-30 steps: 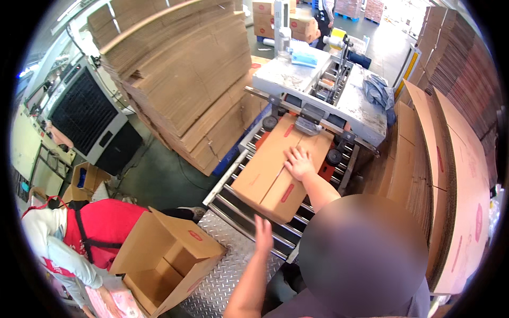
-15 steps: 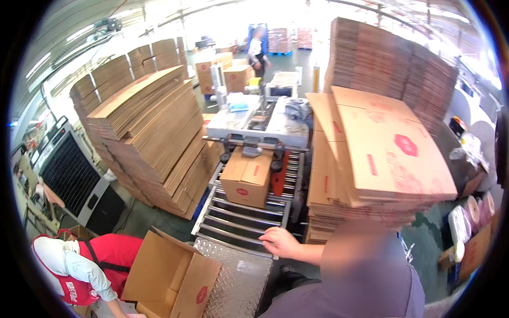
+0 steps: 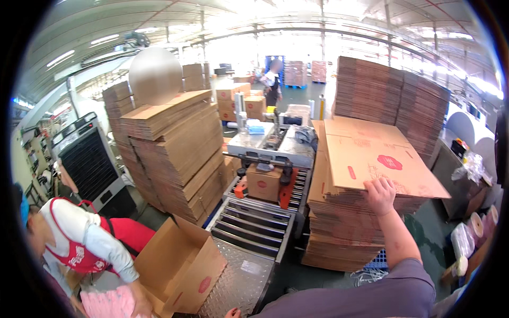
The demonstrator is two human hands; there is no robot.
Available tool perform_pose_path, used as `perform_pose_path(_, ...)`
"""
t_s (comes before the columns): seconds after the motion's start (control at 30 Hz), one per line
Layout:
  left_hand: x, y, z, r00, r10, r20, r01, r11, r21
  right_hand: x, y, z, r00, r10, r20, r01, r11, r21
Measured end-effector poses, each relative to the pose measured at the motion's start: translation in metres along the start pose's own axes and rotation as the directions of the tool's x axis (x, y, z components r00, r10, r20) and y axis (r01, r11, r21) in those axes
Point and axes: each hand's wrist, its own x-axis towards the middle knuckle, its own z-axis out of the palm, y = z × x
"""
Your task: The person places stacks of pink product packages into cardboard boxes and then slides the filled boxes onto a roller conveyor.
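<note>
My right hand (image 3: 380, 196) is closed on the near edge of the top flattened carton (image 3: 366, 159), fingers curled over it. That brown sheet with red print lies on a tall stack of flattened cartons (image 3: 344, 233) to my right. Only a few fingertips of my left hand (image 3: 233, 313) show at the bottom edge, next to the diamond-plate metal table (image 3: 241, 283); its grip is hidden. An open carton (image 3: 199, 281) stands tilted on the table's left side. Beyond the table, a closed carton (image 3: 263, 183) sits on the roller conveyor (image 3: 249, 225), at the mouth of the carton-sealing machine (image 3: 270, 146).
At the left, a co-worker in a red apron (image 3: 77, 254) bends over pink soft packs (image 3: 108, 303) beside the open carton. Another flattened-carton stack (image 3: 180, 153) rises left of the conveyor. A black-fronted cooler (image 3: 90, 164) stands further left. Another person (image 3: 273, 87) is beyond the machine.
My right hand has moved from over the conveyor's near end rightward onto the top flattened carton. The closed carton sits deeper in the machine. My view has tilted up, showing more of the co-worker.
</note>
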Motion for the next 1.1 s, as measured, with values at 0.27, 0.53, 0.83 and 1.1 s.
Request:
perform_pose_path(0.27, -0.036, 0.131, -0.050, 0.875, 0.430, -0.221, -0.301, 0.842, 0.447, 0.195, -0.129, -0.093, 0.632, -0.585, -0.508, 0.774, 0.503, 0.384)
perform_pose_path(0.53, -0.196, 0.171, -0.129, 0.818, 0.124, -0.561, 0.045, 0.960, 0.278, 0.159, -0.190, 0.101, 0.975, 0.204, 0.087, -0.022, -0.302, 0.953)
perform_pose_path(0.83, -0.145, 0.228, -0.099, 0.838, 0.078, -0.540, 0.376, 0.634, 0.676, 0.021, -0.349, 0.167, 0.794, -0.551, -0.257, 0.312, 0.006, 0.950)
perform_pose_path(1.1, -0.116, 0.204, -0.148, 0.789, -0.269, -0.552, 0.545, 0.721, 0.429, -0.019, -0.349, 0.189, 0.795, -0.418, -0.439, 0.383, -0.214, 0.899)
